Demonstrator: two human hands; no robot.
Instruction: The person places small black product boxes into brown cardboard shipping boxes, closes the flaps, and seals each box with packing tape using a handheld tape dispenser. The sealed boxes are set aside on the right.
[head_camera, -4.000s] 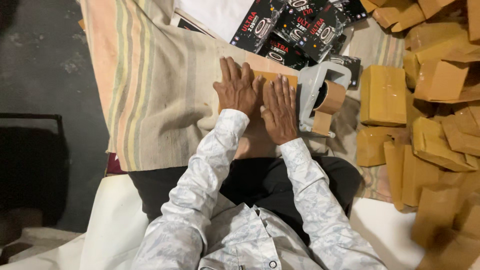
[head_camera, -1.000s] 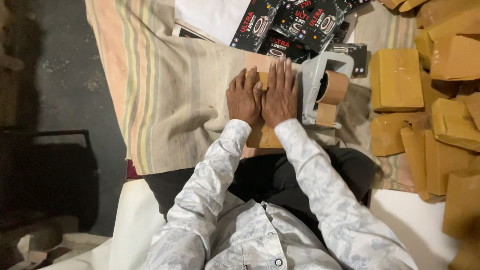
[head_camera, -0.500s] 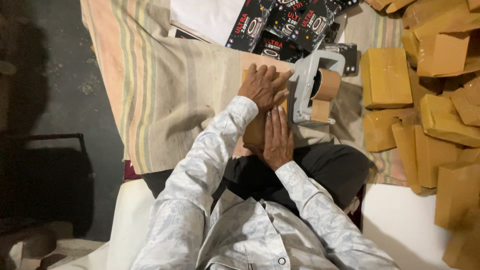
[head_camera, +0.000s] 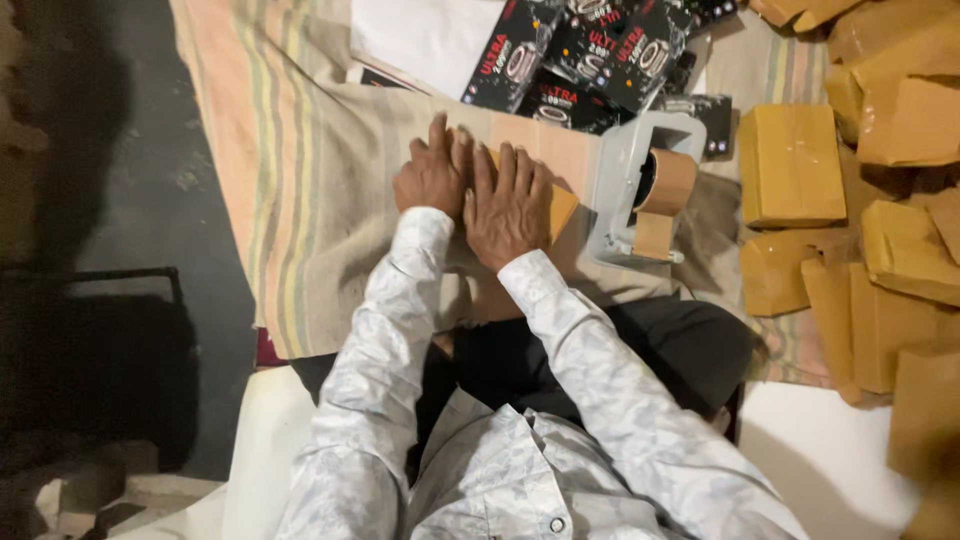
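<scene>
Both hands lie flat and open, palms down, side by side on a flat parcel wrapped in brown paper (head_camera: 560, 205), which rests on a striped beige cloth (head_camera: 300, 180) spread over the floor. The left hand (head_camera: 432, 178) covers the parcel's left end; the right hand (head_camera: 507, 207) presses on its middle, thumb touching the left hand. Neither grips anything; the fingers are stretched out and point away from the body. Only the parcel's right corner and a strip of its far edge show past the hands.

Just right of the parcel stands a grey tape dispenser with a roll of brown tape (head_camera: 645, 190). Beyond the parcel, at the cloth's far edge, lie several black printed cartons (head_camera: 590, 55) and a white sheet (head_camera: 425, 35). Further right of the dispenser, well apart from the parcel, sits a heap of brown-wrapped packets (head_camera: 860, 200).
</scene>
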